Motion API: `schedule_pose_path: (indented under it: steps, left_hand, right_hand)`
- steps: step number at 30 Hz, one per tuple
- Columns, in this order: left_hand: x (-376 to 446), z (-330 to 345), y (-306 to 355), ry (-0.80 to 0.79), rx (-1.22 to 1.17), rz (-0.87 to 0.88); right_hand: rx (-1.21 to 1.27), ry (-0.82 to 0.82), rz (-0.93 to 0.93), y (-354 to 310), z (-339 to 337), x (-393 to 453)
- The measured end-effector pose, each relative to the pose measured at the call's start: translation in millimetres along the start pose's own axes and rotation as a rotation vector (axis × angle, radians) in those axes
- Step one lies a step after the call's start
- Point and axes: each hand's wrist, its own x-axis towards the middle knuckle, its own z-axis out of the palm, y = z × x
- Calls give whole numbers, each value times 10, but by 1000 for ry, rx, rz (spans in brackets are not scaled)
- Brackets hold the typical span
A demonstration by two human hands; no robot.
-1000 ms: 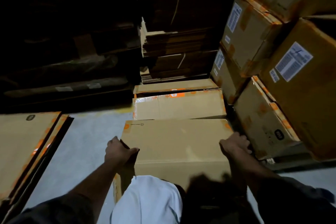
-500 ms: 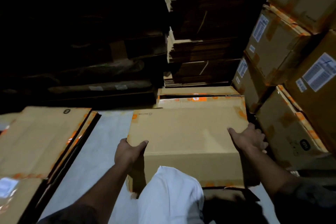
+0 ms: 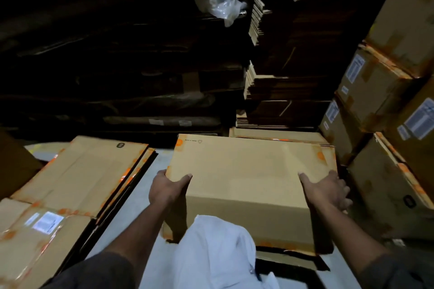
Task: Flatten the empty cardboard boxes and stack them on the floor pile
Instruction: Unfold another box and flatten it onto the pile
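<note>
At the centre of the frame a cardboard box (image 3: 249, 185) is held up off the grey floor (image 3: 150, 171), still in its full boxed shape with the broad top panel facing the camera. The left hand (image 3: 168, 189) grips its left edge, thumb lying over the top panel and fingers wrapped underneath. The right hand (image 3: 328, 191) holds the right edge with the thumb stretched flat on the top panel and the fingers curling round the side. The bottom flaps at the lower edge of the box look loose and ragged, with orange tape remnants, so it seems to be opened at that end, though how far cannot be told.

At the lower left of the frame lies the floor pile (image 3: 77, 183) of flattened boxes, several sheets deep, edges showing along its right side. That part of the work appears done for a number of boxes. The one in hand is not yet collapsed and not yet on the pile, well apart from it across a strip of bare floor.

At the right of the frame stand stacked upright boxes (image 3: 387, 105) with white labels; whether they are empty cannot be told. Bundles of flat cardboard (image 3: 281, 91) fill the dark upper centre, with a crumpled plastic bag (image 3: 218, 4) above.
</note>
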Motion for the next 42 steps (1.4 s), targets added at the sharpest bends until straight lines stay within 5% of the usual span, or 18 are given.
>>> schedule_pose_path:
  steps: [21, 27, 32, 42]
  left_hand:
    - [113, -2254, -928, 495, -180, -130]
    - [-284, -2778, -1469, 315, -487, -112]
    - [-431, -2964, -1941, 131, -352, -178]
    - [-306, -2249, -2745, -11, -283, -381]
  right_hand:
    - [263, -202, -545, -2055, 590, -1158]
    - [266, -441, -629, -2138, 825, -1364]
    - [256, -598, -646, -2045, 1094, -1516]
    - [59, -795, -629, -1752, 1738, -1450]
